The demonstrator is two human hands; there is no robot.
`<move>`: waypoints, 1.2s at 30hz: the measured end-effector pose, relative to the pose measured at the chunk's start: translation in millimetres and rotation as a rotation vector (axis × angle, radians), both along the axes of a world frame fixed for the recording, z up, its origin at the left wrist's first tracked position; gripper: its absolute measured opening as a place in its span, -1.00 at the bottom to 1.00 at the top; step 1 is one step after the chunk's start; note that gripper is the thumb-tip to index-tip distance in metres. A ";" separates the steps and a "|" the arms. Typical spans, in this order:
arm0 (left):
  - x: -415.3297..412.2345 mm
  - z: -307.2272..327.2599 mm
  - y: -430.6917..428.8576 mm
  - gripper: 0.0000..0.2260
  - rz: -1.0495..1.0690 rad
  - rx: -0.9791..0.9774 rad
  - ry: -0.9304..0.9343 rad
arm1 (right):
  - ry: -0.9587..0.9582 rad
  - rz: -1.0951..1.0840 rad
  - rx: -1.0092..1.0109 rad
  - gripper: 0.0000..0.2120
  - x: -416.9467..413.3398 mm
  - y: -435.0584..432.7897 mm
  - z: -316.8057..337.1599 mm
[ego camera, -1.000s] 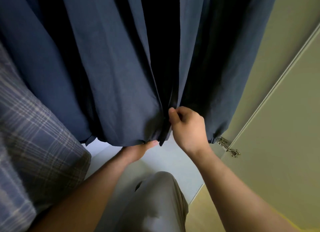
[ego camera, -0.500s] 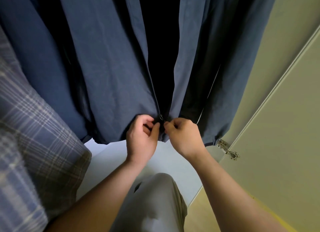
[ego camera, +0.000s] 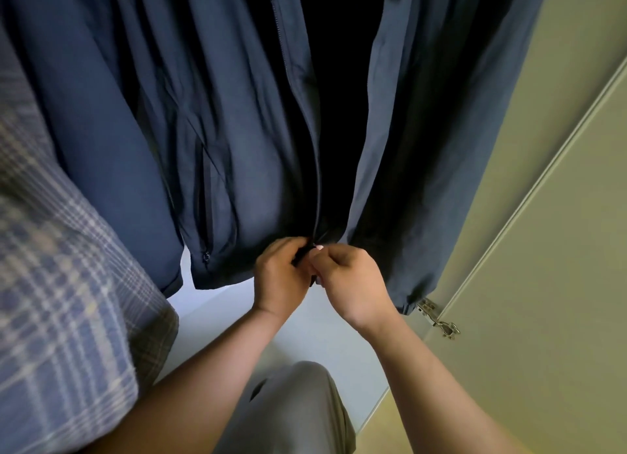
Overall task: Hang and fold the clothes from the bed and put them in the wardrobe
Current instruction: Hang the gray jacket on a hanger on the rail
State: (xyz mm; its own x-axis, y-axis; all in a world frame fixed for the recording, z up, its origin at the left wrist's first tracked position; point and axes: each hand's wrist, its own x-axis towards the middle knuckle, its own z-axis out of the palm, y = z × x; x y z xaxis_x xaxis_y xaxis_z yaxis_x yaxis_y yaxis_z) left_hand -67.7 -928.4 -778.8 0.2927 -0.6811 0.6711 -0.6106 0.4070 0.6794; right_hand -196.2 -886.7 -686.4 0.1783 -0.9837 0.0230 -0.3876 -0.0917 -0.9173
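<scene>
A navy zip jacket (ego camera: 237,141) hangs inside the wardrobe, its front open above the hem with a dark gap between the two panels. My left hand (ego camera: 280,277) pinches the bottom of the left front panel at the zipper end. My right hand (ego camera: 349,280) pinches the bottom of the right panel right beside it. The two hands touch at the hem, around the zipper's lower end (ego camera: 314,246). A small pocket zip pull (ego camera: 206,256) shows on the left panel.
A blue plaid garment (ego camera: 61,301) hangs close on the left. The pale wardrobe floor (ego camera: 305,328) lies below the jacket. The beige wardrobe door (ego camera: 543,284) stands open on the right, with a metal hinge (ego camera: 437,319) near the jacket's hem. My grey trouser leg (ego camera: 291,409) is below.
My left hand rose from under the hem to the left panel's zipper end and met my right hand. The jacket's front gap has opened wider.
</scene>
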 end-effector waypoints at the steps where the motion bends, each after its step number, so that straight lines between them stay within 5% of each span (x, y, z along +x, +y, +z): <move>1: 0.4 -1.4 -1.3 -0.88 -0.005 0.002 0.011 | -0.016 -0.010 0.003 -0.66 -0.8 0.0 0.1; 8: 11.2 -5.7 -11.3 -0.65 0.011 0.014 -0.039 | -0.047 -0.101 -0.139 -0.61 -6.9 -6.1 22.8; 18: 22.5 9.4 -20.5 -0.61 0.031 0.064 -0.030 | -0.084 -0.138 -0.572 -0.68 -4.0 3.2 60.9; 24: 16.1 53.7 -17.2 -0.84 -0.055 -0.046 -0.038 | 0.039 -0.140 -0.531 -0.68 -8.6 -8.1 57.2; 36: 1.7 116.4 -25.1 -0.76 -0.031 -0.310 -0.117 | 0.077 -0.128 -0.565 -0.68 -10.9 -14.2 73.4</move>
